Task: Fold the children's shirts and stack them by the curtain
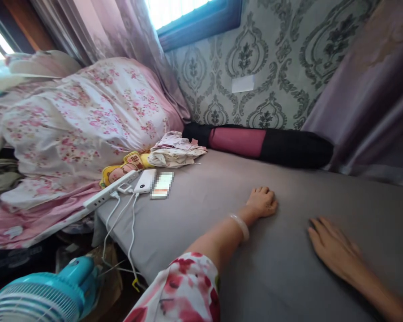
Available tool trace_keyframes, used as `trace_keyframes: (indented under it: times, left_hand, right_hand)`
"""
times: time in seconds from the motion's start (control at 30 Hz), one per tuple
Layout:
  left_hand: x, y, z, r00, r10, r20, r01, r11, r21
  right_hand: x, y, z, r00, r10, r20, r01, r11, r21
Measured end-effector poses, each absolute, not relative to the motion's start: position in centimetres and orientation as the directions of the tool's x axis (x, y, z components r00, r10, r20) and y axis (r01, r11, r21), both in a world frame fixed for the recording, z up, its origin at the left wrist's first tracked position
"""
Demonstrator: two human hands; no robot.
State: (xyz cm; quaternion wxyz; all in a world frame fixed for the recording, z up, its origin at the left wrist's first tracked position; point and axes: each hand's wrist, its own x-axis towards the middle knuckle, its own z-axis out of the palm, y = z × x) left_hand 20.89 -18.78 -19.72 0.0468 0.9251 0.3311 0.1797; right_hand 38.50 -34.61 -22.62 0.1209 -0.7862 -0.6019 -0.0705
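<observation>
Grey sheet (204, 210), centre frame, takes both my empty hands, left hand (262, 202) curled closed, right hand (332, 250) spread flat at lower right, apparently bracing me.

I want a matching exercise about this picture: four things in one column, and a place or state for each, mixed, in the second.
Things:
1. left hand
2. right hand
3. turquoise plastic fan
4. black and pink rolled mat

Place or state:
a. along the patterned wall
b. flat, fingers stretched, on the grey sheet
c. lower left corner of the picture
d. fingers curled, pale bangle on the wrist

Pairs: 1-d, 2-b, 3-c, 4-a
</observation>
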Motion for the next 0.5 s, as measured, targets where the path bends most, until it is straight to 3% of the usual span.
trace_keyframes:
  times: [0.23, 0.37, 0.5]
  left_hand:
    - [20.9, -17.7, -20.0, 0.632, 0.718, 0.292, 0.598, -0.692, 0.406]
    - [20.3, -16.5, -19.4, 0.658, 0.728, 0.195, 0.54, -0.636, 0.55]
    - [16.8, -13.3, -17.6, 0.627, 0.764, 0.153, 0.576, -0.587, 0.57]
  right_hand:
    - [31.7, -30.2, -21.9, 0.163, 0.965, 0.208, 0.986, -0.165, -0.006]
    - [30.9, -30.0, -22.1, 0.163, 0.952, 0.258, 0.985, -0.17, 0.004]
    - [30.7, -30.3, -22.1, 0.167, 0.947, 0.275, 0.983, -0.181, 0.026]
